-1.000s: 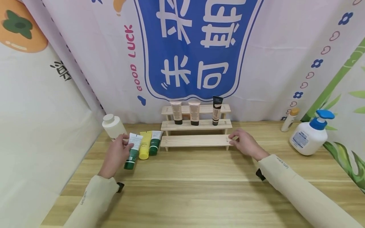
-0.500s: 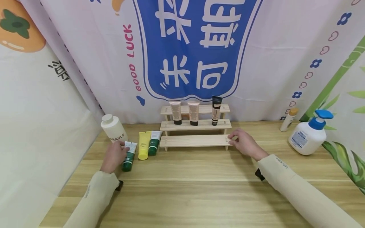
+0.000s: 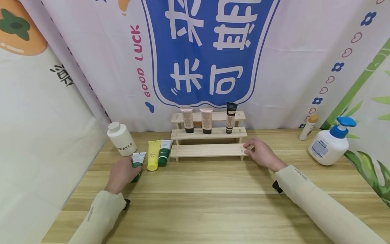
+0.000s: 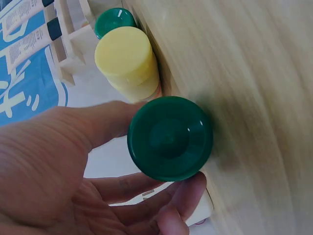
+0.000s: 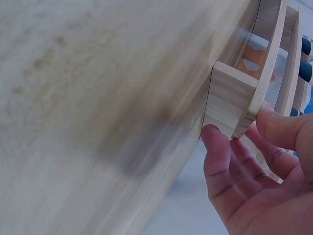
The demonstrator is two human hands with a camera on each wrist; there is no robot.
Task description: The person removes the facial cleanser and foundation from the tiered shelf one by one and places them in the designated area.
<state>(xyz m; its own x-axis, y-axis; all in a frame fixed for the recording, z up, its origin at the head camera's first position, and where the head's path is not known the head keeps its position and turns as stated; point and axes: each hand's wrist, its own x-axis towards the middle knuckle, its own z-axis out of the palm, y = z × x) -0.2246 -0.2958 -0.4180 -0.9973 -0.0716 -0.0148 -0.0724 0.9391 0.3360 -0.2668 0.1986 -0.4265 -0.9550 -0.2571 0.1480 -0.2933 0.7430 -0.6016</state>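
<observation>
At the left, my left hand [image 3: 121, 173] curls over a green-and-white squeeze tube [image 3: 138, 157], which lies low at the tabletop. The left wrist view shows its round green cap [image 4: 170, 138] between thumb and fingers. Just right of it lie a yellow tube [image 3: 153, 156] and another green-and-white tube [image 3: 165, 153]. My right hand [image 3: 262, 153] pinches the right end of the lowest tier of a wooden tiered rack [image 3: 210, 150]. From the right wrist, the thumb is on top and fingers [image 5: 217, 156] are below the board. Two pink tubes [image 3: 207, 120] and a black tube [image 3: 231, 118] stand on the middle tier.
A white bottle [image 3: 122, 139] stands behind the left hand. On the right are a blue-topped white pump bottle [image 3: 328, 147] and a small white bottle with an orange cap [image 3: 308, 128]. A printed cloth [image 3: 122, 78] hangs behind the wooden table [image 3: 195, 210].
My left hand has lowered the green-and-white tube to the tabletop, slightly left of where it was. The right hand keeps its grip on the rack and has not moved.
</observation>
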